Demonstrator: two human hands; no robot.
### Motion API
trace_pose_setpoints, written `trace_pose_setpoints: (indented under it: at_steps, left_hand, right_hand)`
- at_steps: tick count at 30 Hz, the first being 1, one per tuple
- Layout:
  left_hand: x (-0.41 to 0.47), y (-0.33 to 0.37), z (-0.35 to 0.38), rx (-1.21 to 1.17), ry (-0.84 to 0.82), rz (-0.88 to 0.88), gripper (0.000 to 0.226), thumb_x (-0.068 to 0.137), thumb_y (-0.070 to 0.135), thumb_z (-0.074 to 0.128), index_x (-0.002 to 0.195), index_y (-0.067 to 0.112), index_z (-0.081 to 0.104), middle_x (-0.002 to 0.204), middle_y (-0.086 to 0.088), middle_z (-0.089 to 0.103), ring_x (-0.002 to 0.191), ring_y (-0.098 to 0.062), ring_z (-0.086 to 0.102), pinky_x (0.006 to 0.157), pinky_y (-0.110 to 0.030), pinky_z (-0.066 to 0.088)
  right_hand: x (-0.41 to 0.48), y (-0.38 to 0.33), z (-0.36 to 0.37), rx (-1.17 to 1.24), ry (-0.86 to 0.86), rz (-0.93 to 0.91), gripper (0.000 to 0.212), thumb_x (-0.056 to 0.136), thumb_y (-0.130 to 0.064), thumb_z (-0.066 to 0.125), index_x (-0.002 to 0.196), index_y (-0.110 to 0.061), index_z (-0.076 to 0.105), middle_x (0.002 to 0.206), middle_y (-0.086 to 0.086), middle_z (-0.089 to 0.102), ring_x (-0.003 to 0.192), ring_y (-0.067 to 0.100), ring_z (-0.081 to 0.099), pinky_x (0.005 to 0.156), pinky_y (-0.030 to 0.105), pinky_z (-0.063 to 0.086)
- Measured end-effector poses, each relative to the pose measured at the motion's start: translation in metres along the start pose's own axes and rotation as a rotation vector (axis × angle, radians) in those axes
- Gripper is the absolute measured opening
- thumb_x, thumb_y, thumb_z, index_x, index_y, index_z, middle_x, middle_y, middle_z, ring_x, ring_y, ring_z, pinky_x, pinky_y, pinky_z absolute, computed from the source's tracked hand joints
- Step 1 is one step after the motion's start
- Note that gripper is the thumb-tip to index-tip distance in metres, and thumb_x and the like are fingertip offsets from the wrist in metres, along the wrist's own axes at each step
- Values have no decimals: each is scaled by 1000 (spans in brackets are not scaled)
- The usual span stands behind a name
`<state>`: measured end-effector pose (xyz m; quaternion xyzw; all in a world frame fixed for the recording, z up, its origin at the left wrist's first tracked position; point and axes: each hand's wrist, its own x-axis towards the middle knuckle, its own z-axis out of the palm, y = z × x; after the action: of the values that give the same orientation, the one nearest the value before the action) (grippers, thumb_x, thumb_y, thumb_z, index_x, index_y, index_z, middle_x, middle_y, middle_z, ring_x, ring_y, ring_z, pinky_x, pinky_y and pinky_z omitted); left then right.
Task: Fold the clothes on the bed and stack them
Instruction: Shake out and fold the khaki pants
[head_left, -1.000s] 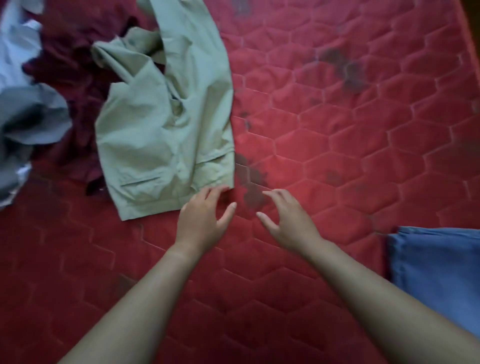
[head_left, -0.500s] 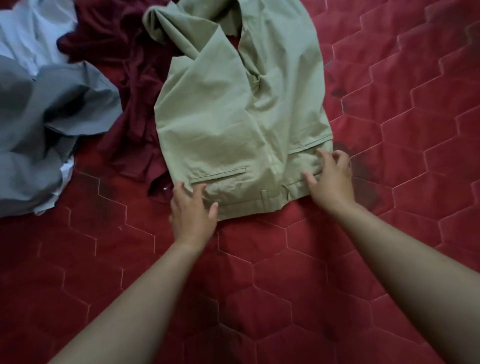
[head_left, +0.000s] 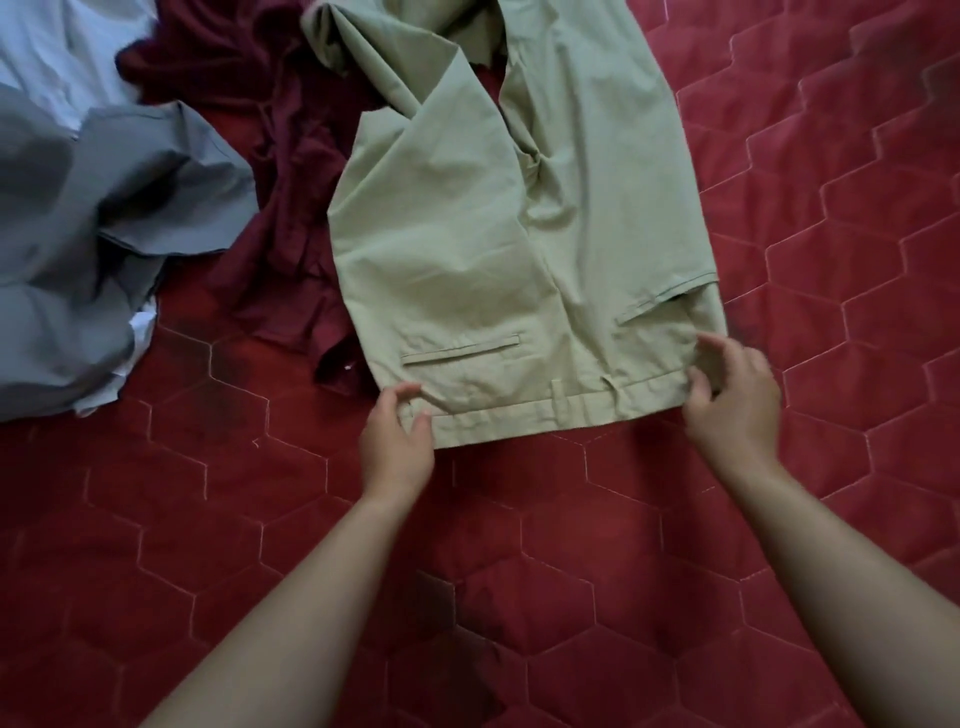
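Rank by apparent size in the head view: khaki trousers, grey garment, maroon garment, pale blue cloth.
1. Khaki-green cotton trousers
2. Crumpled grey fabric garment, cropped by the frame edge
3. Dark maroon fabric garment, partly hidden under the trousers
4. Pale blue cloth, cropped at the corner; true size unsure

A home bedroom: a bed (head_left: 779, 467) covered by a red hexagon-quilted spread, with loose clothes, khaki trousers (head_left: 493, 249) and a grey garment (head_left: 104, 218), lying on it.
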<state>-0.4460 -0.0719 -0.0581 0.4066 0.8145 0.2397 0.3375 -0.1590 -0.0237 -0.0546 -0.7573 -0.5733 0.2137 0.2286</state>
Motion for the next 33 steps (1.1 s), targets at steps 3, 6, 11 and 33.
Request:
trace_pose_setpoints:
  at_steps: [3, 6, 11, 33]
  left_hand:
    - [-23, 8, -8, -88, -33, 82, 16, 87, 10, 60, 98, 20, 64, 101, 7, 63, 98, -9, 58, 76, -5, 35]
    - [-31, 12, -12, -117, -57, 129, 19, 86, 11, 61, 99, 25, 64, 105, 6, 64, 99, -4, 56, 81, -1, 35]
    - [-20, -1, -21, -104, -195, 126, 29, 84, 8, 63, 107, 26, 63, 112, 3, 62, 94, -6, 59, 86, -16, 44]
    - [34, 116, -12, 148, -87, 722, 24, 89, 36, 52, 83, 13, 53, 61, 10, 47, 57, -7, 45, 53, -27, 35]
  right_hand:
    - [-18, -2, -8, -139, -38, -57, 38, 79, -13, 70, 116, -11, 62, 128, 23, 42, 117, 38, 42, 100, 36, 31]
    - [-35, -21, 13, -78, -289, -231, 43, 82, -28, 68, 123, -20, 59, 143, 11, 36, 130, 27, 35, 106, 42, 31]
    - [-31, -22, 65, -149, -549, -347, 49, 93, -40, 49, 140, -30, 40, 154, 2, 22, 141, 23, 19, 115, 41, 18]
    - [-6, -14, 4, 369, -328, -110, 30, 92, -34, 53, 119, -21, 62, 120, -8, 60, 114, 4, 52, 94, 12, 35]
